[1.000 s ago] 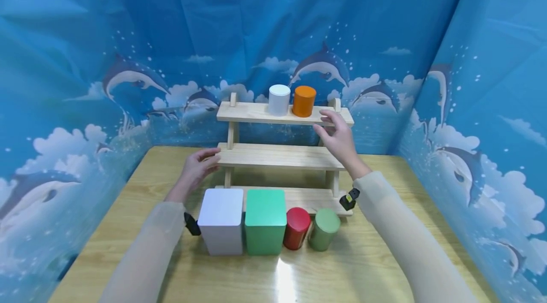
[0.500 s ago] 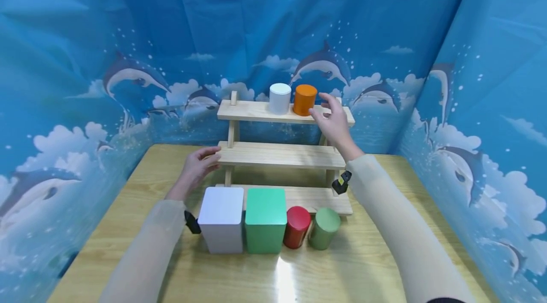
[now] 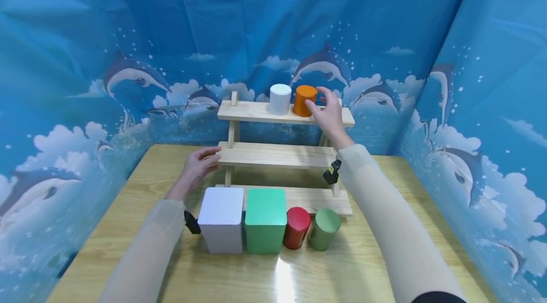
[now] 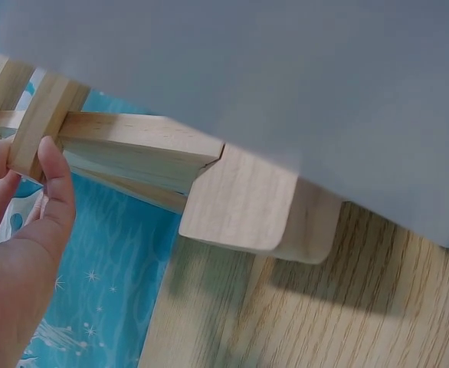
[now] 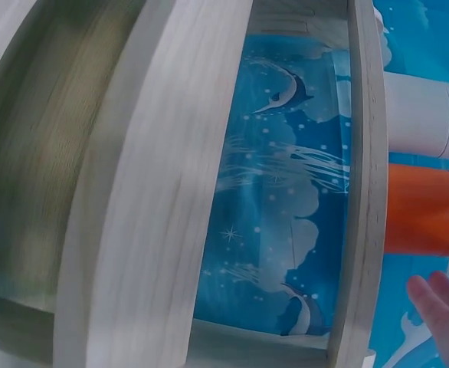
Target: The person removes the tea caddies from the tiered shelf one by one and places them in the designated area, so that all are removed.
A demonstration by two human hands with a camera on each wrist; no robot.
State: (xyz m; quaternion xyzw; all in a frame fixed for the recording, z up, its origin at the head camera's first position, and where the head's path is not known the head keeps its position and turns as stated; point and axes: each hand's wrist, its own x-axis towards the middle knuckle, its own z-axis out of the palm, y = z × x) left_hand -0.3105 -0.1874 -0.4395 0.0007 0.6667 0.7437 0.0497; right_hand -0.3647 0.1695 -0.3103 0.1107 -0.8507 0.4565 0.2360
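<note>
As it stands upright | orange cylinder (image 3: 301, 103) | smooth, seamed near top

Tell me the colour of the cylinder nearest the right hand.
The cylinder is orange, seen best in the head view.

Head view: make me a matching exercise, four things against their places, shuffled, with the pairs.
Things:
1. orange cylinder
2. red cylinder
3. green block
4. left hand

Places:
A. between green block and green cylinder
B. at the middle shelf's left end
C. on the top shelf, beside the white cylinder
D. between the white block and red cylinder

Pairs: 1-C; 2-A; 3-D; 4-B
</note>
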